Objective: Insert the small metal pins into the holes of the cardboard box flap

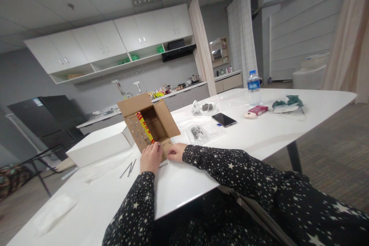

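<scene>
An open cardboard box (135,132) stands tilted on the white table, its flaps spread and its inside facing right. Yellow and red tape runs down its side, and small marks or holes dot the cardboard. My left hand (151,157) is closed over the near edge of the box, fingertips at the opening. Beside it, my right hand (176,152) is closed with its fingers curled against the lower front flap (165,146). Whatever those fingers may hold is hidden. Several thin dark sticks (128,168) lie on the table left of my left hand.
A long white box (99,144) lies behind on the left. Toward the right are clear plastic packaging (197,133), a phone (224,119), a white device with a cable (204,108), a red packet (258,110), a water bottle (254,89) and a green-and-white bundle (287,103). Crumpled white wrapping (54,213) lies front left.
</scene>
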{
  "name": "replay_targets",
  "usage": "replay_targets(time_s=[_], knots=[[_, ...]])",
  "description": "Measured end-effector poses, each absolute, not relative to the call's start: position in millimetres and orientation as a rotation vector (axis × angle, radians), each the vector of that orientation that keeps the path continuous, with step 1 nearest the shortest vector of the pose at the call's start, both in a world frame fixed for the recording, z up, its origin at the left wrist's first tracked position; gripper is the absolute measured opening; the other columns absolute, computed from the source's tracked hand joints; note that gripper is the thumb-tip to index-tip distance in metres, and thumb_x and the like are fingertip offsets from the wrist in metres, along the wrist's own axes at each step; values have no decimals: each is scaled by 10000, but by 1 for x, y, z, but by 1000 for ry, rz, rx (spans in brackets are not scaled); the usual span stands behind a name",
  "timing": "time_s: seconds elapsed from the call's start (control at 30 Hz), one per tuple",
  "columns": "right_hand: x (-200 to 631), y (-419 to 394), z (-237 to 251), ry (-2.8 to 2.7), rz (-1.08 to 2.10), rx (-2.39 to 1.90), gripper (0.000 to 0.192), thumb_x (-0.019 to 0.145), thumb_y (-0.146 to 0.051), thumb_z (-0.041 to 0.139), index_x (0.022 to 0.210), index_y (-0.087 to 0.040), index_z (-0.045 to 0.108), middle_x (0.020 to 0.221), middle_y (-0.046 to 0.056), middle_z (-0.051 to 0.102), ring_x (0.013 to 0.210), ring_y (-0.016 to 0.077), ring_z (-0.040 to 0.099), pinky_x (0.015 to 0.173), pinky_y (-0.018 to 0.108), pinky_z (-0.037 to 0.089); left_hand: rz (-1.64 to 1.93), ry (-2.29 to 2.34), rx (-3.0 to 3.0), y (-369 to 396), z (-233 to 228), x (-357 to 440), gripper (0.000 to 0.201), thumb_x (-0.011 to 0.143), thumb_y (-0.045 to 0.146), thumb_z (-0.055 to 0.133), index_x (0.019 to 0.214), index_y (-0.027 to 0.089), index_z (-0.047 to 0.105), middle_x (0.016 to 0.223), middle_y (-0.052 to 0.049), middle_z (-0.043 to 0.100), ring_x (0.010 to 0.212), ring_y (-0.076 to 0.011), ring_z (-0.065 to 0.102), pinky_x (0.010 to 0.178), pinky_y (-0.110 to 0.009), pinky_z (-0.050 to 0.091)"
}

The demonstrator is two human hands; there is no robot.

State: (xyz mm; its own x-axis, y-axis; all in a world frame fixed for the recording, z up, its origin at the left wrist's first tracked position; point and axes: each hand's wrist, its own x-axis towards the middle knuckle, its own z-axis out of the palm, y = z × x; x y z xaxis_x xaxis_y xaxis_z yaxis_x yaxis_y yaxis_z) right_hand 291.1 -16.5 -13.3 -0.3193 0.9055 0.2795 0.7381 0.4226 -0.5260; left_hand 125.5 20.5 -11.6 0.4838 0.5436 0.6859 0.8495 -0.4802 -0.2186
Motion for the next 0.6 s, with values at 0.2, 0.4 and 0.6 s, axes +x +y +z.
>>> replay_targets(time_s=[0.2, 0.4, 0.6], knots=[[291, -18, -12, -2138, 421, -1389, 236, 755, -322, 557, 855, -172, 710, 709, 19, 639, 635, 123, 529, 559, 212, 371, -739, -1130, -2204, 23, -14, 124, 233, 860, 253, 354, 916, 182, 569, 824, -72, 650, 809, -204, 584, 736, -314, 401], [291, -19, -12, -2134, 418, -1386, 228, 755, -324, 561, 848, -174, 706, 692, 13, 629, 625, 118, 523, 561, 209, 367, -760, -1167, -2208, 23, -13, 125, 240, 862, 262, 355, 942, 182, 567, 865, -75, 656, 837, -210, 586, 745, -316, 405], [291, -20, -11, -2134, 422, -1402, 243, 756, -339, 555, 858, -182, 710, 687, 13, 631, 616, 120, 524, 552, 211, 365, -782, -1183, -2208, 21, -11, 126, 293, 857, 239, 356, 1088, 183, 527, 891, -68, 669, 835, -194, 596, 750, -306, 401]])
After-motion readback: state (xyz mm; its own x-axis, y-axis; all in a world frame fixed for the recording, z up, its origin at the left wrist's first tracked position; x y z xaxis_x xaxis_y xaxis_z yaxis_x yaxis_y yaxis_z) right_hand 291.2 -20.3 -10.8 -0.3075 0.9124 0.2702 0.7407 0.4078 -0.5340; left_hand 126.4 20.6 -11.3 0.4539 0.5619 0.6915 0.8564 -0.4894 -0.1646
